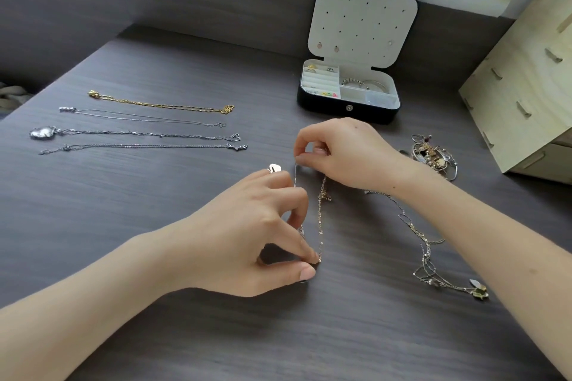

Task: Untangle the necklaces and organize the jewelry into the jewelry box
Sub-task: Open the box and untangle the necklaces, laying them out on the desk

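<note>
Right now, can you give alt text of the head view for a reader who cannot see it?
Two hands, the left hand nearer and the right hand farther, pinch a thin chain between them above a dark table. Four necklaces lie straight at left; an open box stands behind, and a tangle of chains lies at right.

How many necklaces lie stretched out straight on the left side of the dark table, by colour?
Gold-coloured chain necklace: 1
Silver-coloured chain necklaces: 3
Total: 4
</note>
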A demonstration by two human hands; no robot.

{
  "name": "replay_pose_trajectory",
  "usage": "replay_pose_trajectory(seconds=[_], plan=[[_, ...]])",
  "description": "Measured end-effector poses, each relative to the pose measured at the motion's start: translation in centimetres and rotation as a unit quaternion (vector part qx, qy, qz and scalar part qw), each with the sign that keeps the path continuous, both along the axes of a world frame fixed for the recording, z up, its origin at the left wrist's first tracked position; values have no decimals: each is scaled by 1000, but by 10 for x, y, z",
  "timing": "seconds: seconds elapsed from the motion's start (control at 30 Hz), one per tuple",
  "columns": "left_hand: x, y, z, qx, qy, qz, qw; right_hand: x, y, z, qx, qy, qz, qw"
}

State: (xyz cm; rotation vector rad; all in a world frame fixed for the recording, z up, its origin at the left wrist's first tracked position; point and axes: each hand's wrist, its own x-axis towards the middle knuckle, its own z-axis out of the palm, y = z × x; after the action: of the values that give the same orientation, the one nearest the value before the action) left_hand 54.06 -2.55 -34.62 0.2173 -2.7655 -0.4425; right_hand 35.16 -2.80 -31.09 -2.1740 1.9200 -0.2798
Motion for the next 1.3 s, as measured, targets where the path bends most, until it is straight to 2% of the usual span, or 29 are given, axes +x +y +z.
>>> replay_pose_trajectory(seconds=[0.3, 0.53, 1.07, 1.2, 1.3], plan=[[1, 2, 4, 62, -15, -25, 998, -10, -17, -8, -67, 23, 15, 997], [2, 3, 4, 84, -21, -30, 996, -17, -20, -15, -66, -5, 32, 997], [0, 14, 1, 98, -29, -104, 989, -24, -29, -26, -151, 57, -34, 986], [4, 9, 12, 151, -3, -79, 985, -25, -21, -27, -184, 63, -31, 980], [8, 2, 20, 155, 36, -9, 987, -23, -8, -24, -203, 49, -19, 978]])
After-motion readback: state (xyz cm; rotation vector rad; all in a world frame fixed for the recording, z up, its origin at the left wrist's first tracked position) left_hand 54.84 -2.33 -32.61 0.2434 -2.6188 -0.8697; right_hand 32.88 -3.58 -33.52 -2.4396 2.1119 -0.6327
